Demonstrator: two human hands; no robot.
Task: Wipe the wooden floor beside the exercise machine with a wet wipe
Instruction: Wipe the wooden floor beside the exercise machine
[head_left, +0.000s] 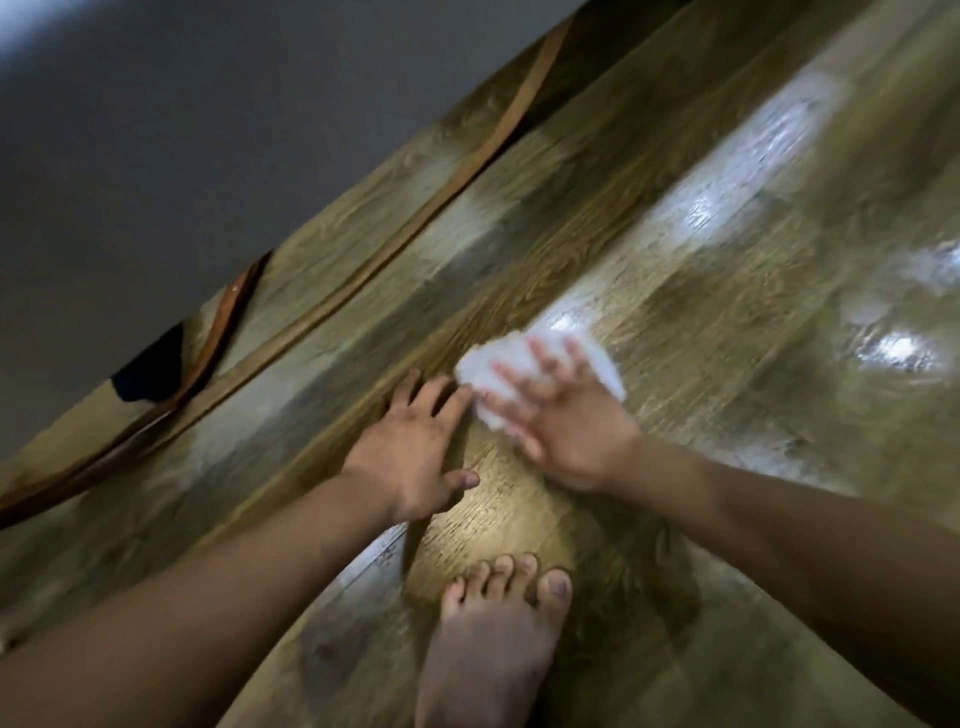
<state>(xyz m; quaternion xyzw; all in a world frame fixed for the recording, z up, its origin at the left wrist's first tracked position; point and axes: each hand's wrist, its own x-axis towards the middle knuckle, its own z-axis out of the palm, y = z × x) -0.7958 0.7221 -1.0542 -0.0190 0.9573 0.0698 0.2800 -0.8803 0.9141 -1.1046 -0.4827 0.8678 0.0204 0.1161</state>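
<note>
A white wet wipe (493, 366) lies flat on the wooden floor (727, 374) in the middle of the view. My right hand (566, 421) presses down on it with fingers spread over its top. My left hand (415, 452) rests flat on the boards just left of the wipe, fingers apart, its fingertips close to the wipe's edge. The image is motion-blurred. No exercise machine is clearly recognisable.
My bare foot (493, 639) stands on the floor just below the hands. A grey wall (182, 156) fills the upper left, with a brown strip or cable (363, 270) along its base. Wet, shiny streaks (753, 150) lie to the upper right.
</note>
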